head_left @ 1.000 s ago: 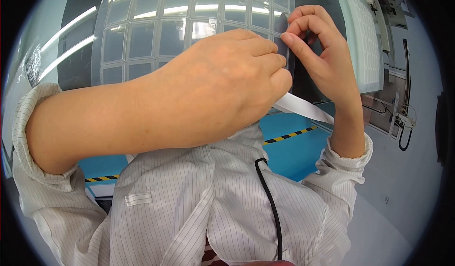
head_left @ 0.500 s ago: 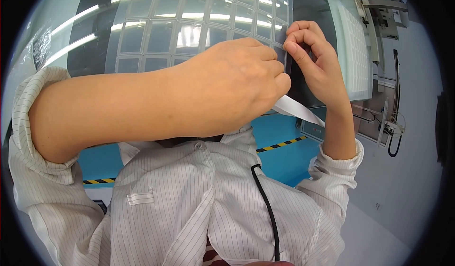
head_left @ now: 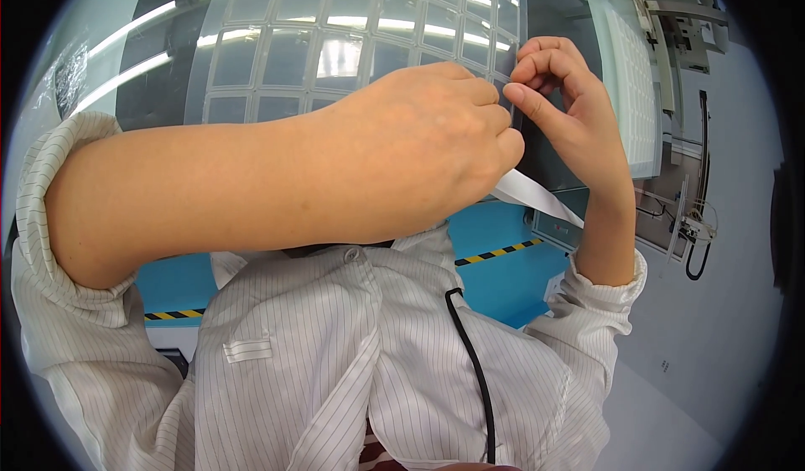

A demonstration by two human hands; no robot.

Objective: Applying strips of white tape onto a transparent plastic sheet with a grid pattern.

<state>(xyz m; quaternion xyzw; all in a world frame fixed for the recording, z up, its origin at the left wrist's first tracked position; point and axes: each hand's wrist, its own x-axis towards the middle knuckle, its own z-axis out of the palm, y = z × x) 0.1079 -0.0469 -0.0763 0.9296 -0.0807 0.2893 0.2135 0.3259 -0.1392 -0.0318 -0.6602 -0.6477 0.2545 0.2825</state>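
My left hand (head_left: 449, 140) reaches across from the left, back upward, with curled fingers. It is closed on a white strip (head_left: 541, 196), which comes out below its index knuckle and runs toward my right forearm; the thumb and the grip itself are hidden. My right hand (head_left: 574, 106) is at the right edge of a clear plastic tray (head_left: 285, 56) with rows of rectangular pockets. Thumb and index fingertips come close together there, the other fingers bent. Whatever may lie between them is too small to make out. My left forearm covers the tray's near part.
The tray lies on a dark, glossy surface (head_left: 159, 52). A second, paler pocketed tray (head_left: 633, 93) stands beyond my right hand. Crinkled clear film (head_left: 71, 81) is at the far left. Blue flooring (head_left: 503, 286) with yellow-black tape lies below; machinery (head_left: 683, 18) stands at the right.
Both hands have shifted slightly to the right, and the white strip with them. The tray's right edge also appears a little farther right. Both hands keep nearly the same finger pose.
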